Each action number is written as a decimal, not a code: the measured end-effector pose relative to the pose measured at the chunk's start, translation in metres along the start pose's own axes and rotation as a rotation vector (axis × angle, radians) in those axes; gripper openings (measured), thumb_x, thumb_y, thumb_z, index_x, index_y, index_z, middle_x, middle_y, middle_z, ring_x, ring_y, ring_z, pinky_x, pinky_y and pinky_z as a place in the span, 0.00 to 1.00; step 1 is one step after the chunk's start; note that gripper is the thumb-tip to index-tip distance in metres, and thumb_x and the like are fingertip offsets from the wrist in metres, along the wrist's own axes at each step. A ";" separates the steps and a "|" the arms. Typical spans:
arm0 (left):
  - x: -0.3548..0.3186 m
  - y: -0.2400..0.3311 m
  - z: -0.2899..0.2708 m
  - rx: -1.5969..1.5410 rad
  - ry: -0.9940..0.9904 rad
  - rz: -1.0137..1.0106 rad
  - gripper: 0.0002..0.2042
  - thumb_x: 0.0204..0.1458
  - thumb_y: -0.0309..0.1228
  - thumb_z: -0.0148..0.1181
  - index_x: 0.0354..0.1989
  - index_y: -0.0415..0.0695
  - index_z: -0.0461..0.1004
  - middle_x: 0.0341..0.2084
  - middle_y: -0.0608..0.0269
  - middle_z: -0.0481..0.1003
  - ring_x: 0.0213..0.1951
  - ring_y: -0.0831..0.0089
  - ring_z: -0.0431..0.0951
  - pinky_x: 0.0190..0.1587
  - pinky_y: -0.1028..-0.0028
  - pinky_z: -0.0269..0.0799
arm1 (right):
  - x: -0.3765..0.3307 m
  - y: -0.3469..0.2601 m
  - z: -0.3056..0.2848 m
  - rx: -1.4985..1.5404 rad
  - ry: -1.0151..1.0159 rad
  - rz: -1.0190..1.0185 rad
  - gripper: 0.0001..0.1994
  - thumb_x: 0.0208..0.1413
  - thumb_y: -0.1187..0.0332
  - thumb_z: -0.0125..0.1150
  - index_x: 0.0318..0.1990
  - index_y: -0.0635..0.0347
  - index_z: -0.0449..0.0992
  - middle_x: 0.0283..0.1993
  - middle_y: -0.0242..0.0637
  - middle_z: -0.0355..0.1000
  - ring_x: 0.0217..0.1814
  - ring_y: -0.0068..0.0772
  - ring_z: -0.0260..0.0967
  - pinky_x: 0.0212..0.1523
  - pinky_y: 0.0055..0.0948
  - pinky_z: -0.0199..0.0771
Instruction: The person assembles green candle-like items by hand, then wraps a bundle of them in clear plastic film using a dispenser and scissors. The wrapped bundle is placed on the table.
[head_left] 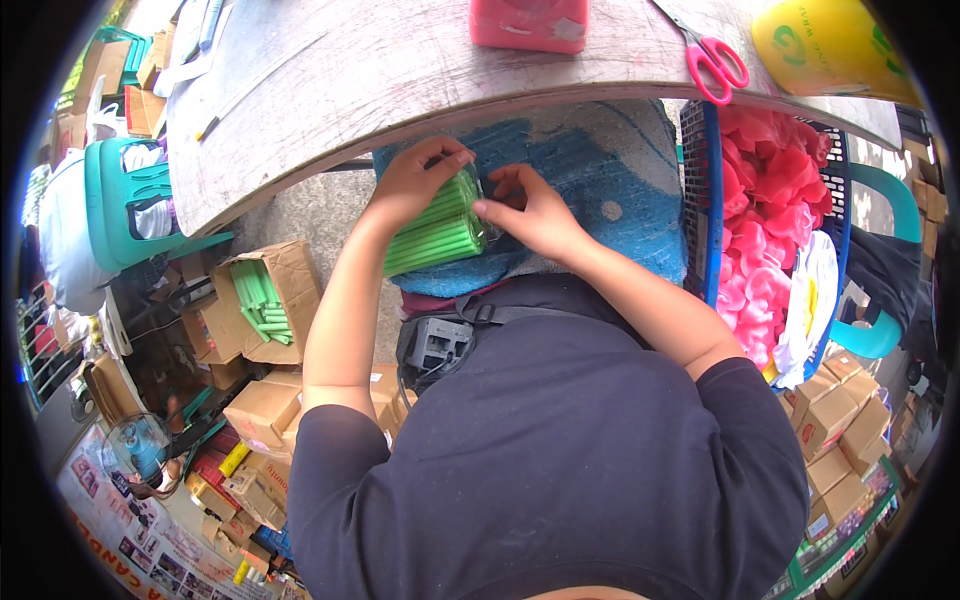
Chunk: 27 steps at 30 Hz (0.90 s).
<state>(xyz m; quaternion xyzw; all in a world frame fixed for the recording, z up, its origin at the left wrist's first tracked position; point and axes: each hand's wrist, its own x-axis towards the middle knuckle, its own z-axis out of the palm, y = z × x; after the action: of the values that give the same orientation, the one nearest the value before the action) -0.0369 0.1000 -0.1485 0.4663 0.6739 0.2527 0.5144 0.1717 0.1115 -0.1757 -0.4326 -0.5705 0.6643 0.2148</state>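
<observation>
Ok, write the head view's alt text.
A person's left hand holds a clear-wrapped bundle of green sticks, right hand at its end. Pink-handled scissors lie on the table; a basket of pink pieces stands to the right.

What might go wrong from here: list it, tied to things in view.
1. The green sticks might spill if the clear wrapper is open at the end where the left hand and right hand are; whether it is sealed is unclear.
2. The scissors lie at the table's edge, so a bump could knock them off.
3. The white cloth could slip from the basket.
</observation>
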 end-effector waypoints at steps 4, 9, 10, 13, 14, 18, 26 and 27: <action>-0.003 0.006 -0.001 -0.124 -0.040 0.002 0.10 0.61 0.35 0.56 0.42 0.42 0.77 0.39 0.65 0.80 0.44 0.77 0.76 0.51 0.74 0.68 | -0.018 0.005 0.000 0.131 -0.224 0.119 0.25 0.53 0.56 0.71 0.49 0.68 0.71 0.36 0.36 0.72 0.37 0.24 0.71 0.39 0.26 0.74; -0.003 0.004 -0.007 -0.175 -0.153 0.005 0.08 0.60 0.33 0.57 0.40 0.41 0.75 0.39 0.64 0.80 0.47 0.76 0.76 0.55 0.74 0.67 | -0.015 0.013 -0.004 0.658 -0.237 0.550 0.09 0.61 0.65 0.63 0.43 0.60 0.74 0.33 0.27 0.71 0.34 0.17 0.68 0.35 0.19 0.72; -0.004 0.003 -0.008 -0.147 -0.160 0.023 0.08 0.58 0.33 0.59 0.39 0.42 0.75 0.39 0.63 0.80 0.47 0.76 0.76 0.56 0.73 0.66 | -0.014 0.017 -0.007 0.797 -0.176 0.573 0.08 0.62 0.65 0.62 0.41 0.58 0.75 0.33 0.26 0.71 0.34 0.17 0.68 0.37 0.19 0.73; -0.010 0.001 -0.013 -0.081 -0.186 0.099 0.11 0.51 0.33 0.65 0.38 0.42 0.74 0.40 0.63 0.78 0.49 0.74 0.75 0.58 0.72 0.66 | -0.013 0.016 -0.018 0.777 -0.130 0.510 0.10 0.62 0.62 0.62 0.42 0.59 0.74 0.38 0.30 0.73 0.38 0.21 0.70 0.42 0.21 0.74; -0.011 0.001 -0.015 -0.073 -0.198 0.140 0.13 0.48 0.34 0.67 0.38 0.43 0.74 0.40 0.63 0.78 0.49 0.74 0.75 0.58 0.71 0.66 | -0.014 0.013 -0.019 0.702 -0.138 0.486 0.12 0.61 0.61 0.62 0.43 0.60 0.74 0.39 0.31 0.73 0.39 0.21 0.71 0.42 0.22 0.75; -0.013 0.001 -0.017 -0.028 -0.221 0.175 0.18 0.41 0.34 0.71 0.39 0.43 0.73 0.41 0.64 0.76 0.49 0.73 0.74 0.57 0.70 0.66 | -0.018 -0.003 -0.010 0.396 -0.219 0.403 0.18 0.59 0.57 0.64 0.45 0.64 0.73 0.43 0.35 0.73 0.40 0.23 0.71 0.42 0.23 0.75; -0.014 0.005 -0.008 0.100 -0.131 0.133 0.14 0.44 0.36 0.70 0.37 0.45 0.75 0.37 0.66 0.76 0.45 0.74 0.75 0.52 0.73 0.67 | -0.018 0.000 -0.008 0.496 -0.248 0.476 0.11 0.57 0.65 0.67 0.41 0.59 0.75 0.34 0.25 0.72 0.35 0.16 0.67 0.40 0.20 0.71; -0.015 0.007 -0.008 0.092 -0.123 0.116 0.14 0.45 0.37 0.69 0.36 0.44 0.75 0.36 0.67 0.76 0.44 0.74 0.75 0.51 0.73 0.67 | -0.019 0.002 -0.012 0.504 -0.261 0.476 0.10 0.57 0.64 0.67 0.40 0.57 0.75 0.35 0.24 0.71 0.35 0.16 0.66 0.41 0.20 0.71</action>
<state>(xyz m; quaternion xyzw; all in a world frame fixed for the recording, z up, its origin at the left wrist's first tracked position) -0.0408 0.0908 -0.1329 0.5423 0.6237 0.2217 0.5175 0.1920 0.1033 -0.1715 -0.3984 -0.2950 0.8649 0.0794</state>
